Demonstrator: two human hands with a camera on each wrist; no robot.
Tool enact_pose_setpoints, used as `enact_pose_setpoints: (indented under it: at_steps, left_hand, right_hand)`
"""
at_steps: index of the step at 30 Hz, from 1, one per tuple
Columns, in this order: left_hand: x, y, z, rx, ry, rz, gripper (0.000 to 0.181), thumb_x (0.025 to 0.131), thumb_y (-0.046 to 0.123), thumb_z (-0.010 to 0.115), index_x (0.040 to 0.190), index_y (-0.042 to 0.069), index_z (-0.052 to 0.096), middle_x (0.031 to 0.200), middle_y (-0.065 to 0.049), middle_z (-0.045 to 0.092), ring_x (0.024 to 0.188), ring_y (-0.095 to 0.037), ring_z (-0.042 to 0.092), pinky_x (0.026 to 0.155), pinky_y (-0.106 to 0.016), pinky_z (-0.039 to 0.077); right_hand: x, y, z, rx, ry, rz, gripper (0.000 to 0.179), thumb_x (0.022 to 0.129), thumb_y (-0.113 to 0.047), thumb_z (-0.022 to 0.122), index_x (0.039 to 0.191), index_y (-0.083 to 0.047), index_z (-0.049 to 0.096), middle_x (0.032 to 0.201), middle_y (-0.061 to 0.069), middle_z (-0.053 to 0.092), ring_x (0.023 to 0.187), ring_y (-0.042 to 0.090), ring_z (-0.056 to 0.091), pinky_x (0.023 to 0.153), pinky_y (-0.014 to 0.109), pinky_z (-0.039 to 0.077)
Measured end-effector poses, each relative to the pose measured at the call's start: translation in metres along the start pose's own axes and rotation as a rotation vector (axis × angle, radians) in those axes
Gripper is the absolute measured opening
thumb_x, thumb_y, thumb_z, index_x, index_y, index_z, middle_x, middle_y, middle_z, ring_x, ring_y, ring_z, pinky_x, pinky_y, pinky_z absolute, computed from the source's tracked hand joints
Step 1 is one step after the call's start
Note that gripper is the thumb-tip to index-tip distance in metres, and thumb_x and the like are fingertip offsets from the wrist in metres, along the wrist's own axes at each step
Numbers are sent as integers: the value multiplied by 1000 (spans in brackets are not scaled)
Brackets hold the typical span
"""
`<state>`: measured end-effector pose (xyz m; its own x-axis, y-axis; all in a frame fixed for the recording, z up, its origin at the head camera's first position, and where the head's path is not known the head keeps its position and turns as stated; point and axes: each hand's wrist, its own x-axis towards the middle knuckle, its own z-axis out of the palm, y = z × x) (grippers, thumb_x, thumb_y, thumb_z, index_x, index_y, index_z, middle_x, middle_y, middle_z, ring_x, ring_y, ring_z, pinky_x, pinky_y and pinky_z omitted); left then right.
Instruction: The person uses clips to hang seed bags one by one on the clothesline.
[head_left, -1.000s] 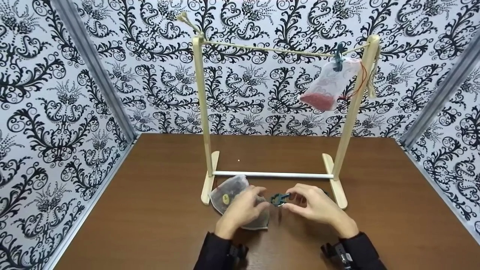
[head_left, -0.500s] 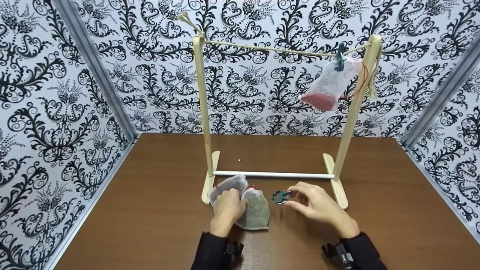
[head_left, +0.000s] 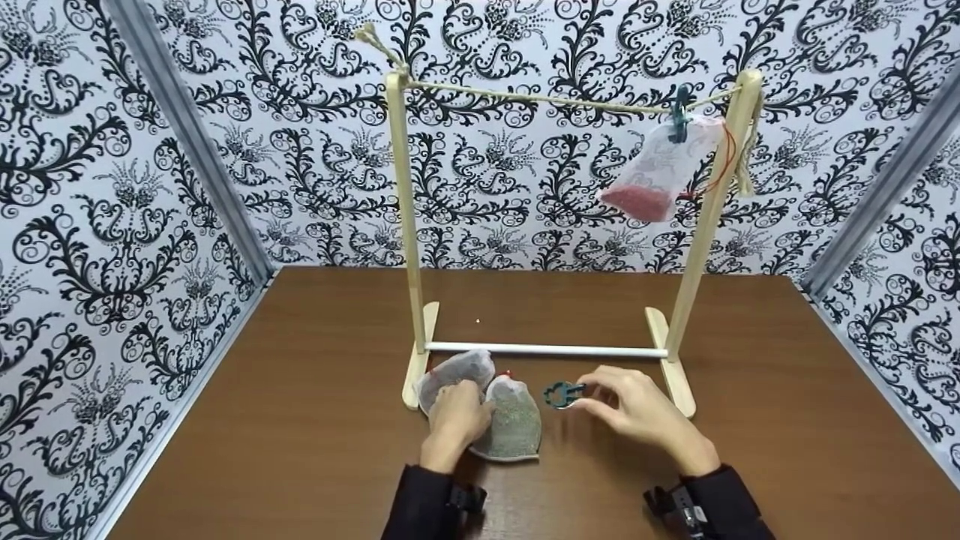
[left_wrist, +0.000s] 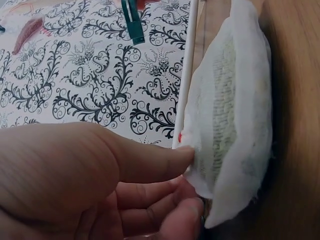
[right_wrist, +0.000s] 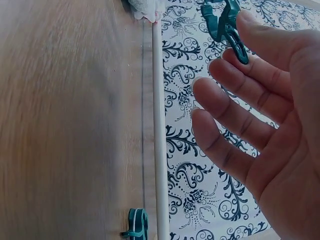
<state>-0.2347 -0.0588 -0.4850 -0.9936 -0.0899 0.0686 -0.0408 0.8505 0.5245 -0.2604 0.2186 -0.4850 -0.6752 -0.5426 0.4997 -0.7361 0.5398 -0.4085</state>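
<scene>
My right hand (head_left: pixel 637 412) pinches a dark green plastic clothespin (head_left: pixel 561 394) by its handle end, between thumb and index finger. In the right wrist view the other fingers hang loosely curled below the clothespin (right_wrist: pixel 227 25). On the left, my left hand (head_left: pixel 457 416) has its fingers curled at the edges of two small mesh bags lying side by side. The left bag (head_left: pixel 450 371) is partly covered by the hand. The right bag (head_left: pixel 514 424) has a greenish filling and a red bead at its top. From the left wrist, thumb and fingers meet at the white bag edge (left_wrist: pixel 200 182).
A wooden stand (head_left: pixel 405 217) carries a slack rope (head_left: pixel 540 97). A white mesh bag (head_left: pixel 660 165) with pink filling hangs from it near the right post, held by a green clothespin (head_left: pixel 679 116). A white crossbar (head_left: pixel 547 349) joins the feet. Another clothespin (right_wrist: pixel 136 224) lies on the table.
My left hand has moved left from beside the clothespin onto the bags, uncovering the greenish one, and then stayed there. The right hand holds the clothespin in nearly the same place.
</scene>
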Motion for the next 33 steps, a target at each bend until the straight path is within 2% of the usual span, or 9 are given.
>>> enact_pose_setpoints:
  at_steps: [2,5,12,15,19,25,30,33]
  left_hand:
    - [0,0,0,-2,-3,10,44,89,21,74,53,16,51,77,-12,72,84,-36,71,67,-48,52]
    - [0,0,-1,-7,-4,16,49,91,20,72,51,19,44,71,-7,68,77,-30,69,61,-43,50]
    - [1,0,1,-39,25,29,43,90,17,71,53,20,49,67,-3,65,69,-22,63,57,-39,45]
    - [2,1,1,-46,41,37,37,91,17,70,58,19,55,71,-4,69,71,-25,67,58,-41,47]
    - [4,1,2,-71,88,49,28,93,19,71,66,17,63,76,-8,74,75,-32,72,61,-46,51]
    - [6,2,4,-119,167,70,13,93,20,72,82,15,70,80,-9,76,76,-36,74,63,-49,54]
    - [7,5,4,-152,240,97,11,94,20,71,85,15,70,82,-12,77,77,-40,74,62,-51,54]
    - [7,6,4,-165,278,107,8,94,20,72,87,16,72,81,-10,77,77,-39,75,61,-49,54]
  right_hand:
    - [0,0,0,-3,-5,10,19,89,-26,80,102,-13,75,82,-9,72,69,-3,61,61,25,56]
    - [0,1,0,-4,-10,26,17,88,-25,80,101,-14,76,80,-9,72,69,-5,60,60,29,56]
    - [1,3,1,-22,2,-7,14,86,-22,82,97,-15,78,81,-8,75,71,-5,62,62,29,56]
    - [1,3,0,-22,-2,-13,13,86,-20,81,97,-14,78,82,-8,76,72,-5,62,62,24,55]
    - [1,3,1,-20,10,-42,11,88,-17,79,98,-13,78,83,-6,76,72,-3,63,62,21,53]
    - [1,5,1,-63,39,-79,9,89,-13,78,98,-14,77,86,-7,77,75,-2,65,66,15,49]
    - [1,5,0,-68,47,-81,9,90,-12,77,98,-15,77,87,-7,76,74,-3,62,66,13,48]
    - [1,5,0,-66,50,-78,10,90,-11,76,99,-15,76,87,-7,75,72,-4,58,63,14,46]
